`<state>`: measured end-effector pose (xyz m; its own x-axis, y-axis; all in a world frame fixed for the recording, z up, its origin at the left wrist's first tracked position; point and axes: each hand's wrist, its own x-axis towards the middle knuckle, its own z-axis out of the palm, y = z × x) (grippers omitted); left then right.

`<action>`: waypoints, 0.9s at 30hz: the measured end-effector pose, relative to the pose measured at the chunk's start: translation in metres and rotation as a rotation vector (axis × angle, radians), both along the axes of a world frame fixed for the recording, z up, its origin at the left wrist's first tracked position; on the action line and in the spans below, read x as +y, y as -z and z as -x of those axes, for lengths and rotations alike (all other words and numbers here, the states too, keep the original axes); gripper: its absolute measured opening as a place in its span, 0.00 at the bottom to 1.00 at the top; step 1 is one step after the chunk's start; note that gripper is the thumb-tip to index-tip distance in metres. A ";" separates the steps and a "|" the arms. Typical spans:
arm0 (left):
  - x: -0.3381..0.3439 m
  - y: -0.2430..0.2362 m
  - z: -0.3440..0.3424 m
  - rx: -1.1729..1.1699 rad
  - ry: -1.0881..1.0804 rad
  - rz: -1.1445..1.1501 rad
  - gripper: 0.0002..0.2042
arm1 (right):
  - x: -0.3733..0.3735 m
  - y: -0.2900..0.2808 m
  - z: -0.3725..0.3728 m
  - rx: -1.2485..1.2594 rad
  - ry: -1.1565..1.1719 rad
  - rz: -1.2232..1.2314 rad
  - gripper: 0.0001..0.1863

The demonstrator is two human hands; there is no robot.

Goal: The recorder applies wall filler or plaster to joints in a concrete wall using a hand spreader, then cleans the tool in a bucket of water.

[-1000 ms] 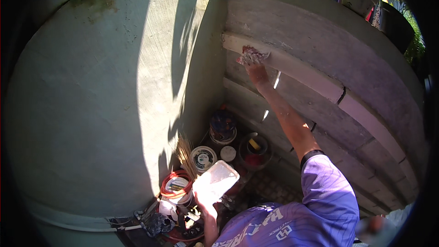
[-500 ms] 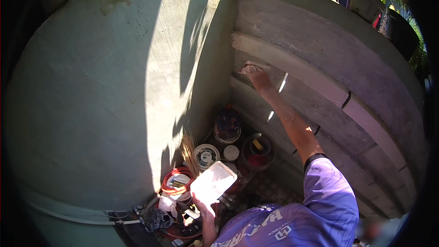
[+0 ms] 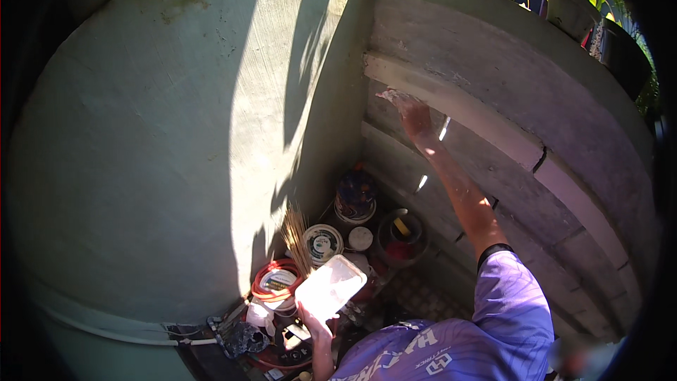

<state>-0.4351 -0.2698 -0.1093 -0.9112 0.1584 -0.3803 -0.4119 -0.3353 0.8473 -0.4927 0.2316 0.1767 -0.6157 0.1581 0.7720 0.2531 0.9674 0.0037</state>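
Note:
My right hand (image 3: 412, 111) reaches to the grey block wall on the right, its fingers closed on a crumpled pale, reddish rag (image 3: 389, 94). The rag is at the lower edge of the long raised band (image 3: 465, 109) in that wall; exactly what it touches is unclear. My left hand (image 3: 313, 320), low in the middle, grips a white rectangular plastic tray (image 3: 331, 283) by its near end. The tray is tilted and glares in sunlight, so its contents cannot be made out. Behind it lie a coiled red hose (image 3: 275, 268) and lidded white tubs (image 3: 323, 243).
A pale green wall (image 3: 134, 169) rises at left, with a white pipe (image 3: 134, 339) along its bottom. Straw bristles (image 3: 289, 233), a dark bucket (image 3: 356, 197) and a basin (image 3: 400, 240) crowd the corner. Potted plants (image 3: 570, 3) stand atop the right wall.
My right hand moved the rag down from the face of the raised band, then slightly up to its lower edge. The surroundings shifted right in view. My left hand still holds the tray.

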 end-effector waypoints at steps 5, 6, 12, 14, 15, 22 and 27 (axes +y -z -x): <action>-0.001 0.006 0.000 -0.010 0.054 -0.032 0.29 | 0.010 -0.009 0.004 0.248 0.232 -0.214 0.18; 0.000 0.006 0.000 -0.013 0.047 -0.043 0.29 | 0.009 -0.002 0.006 0.218 0.226 -0.249 0.18; -0.002 0.003 0.000 0.041 0.045 -0.017 0.27 | 0.001 0.035 0.022 -0.097 -0.168 -0.017 0.18; -0.006 -0.003 -0.002 0.067 0.083 0.003 0.27 | 0.011 0.029 0.022 0.102 0.061 -0.300 0.19; -0.008 -0.007 -0.005 0.111 0.034 0.042 0.27 | 0.017 0.026 0.022 0.089 0.042 -0.336 0.19; -0.017 -0.042 -0.008 0.056 0.008 -0.076 0.26 | 0.011 0.036 0.035 -0.299 0.219 0.005 0.19; -0.026 -0.057 -0.009 0.026 -0.027 -0.082 0.28 | 0.011 0.016 0.061 -0.108 -0.045 -0.168 0.17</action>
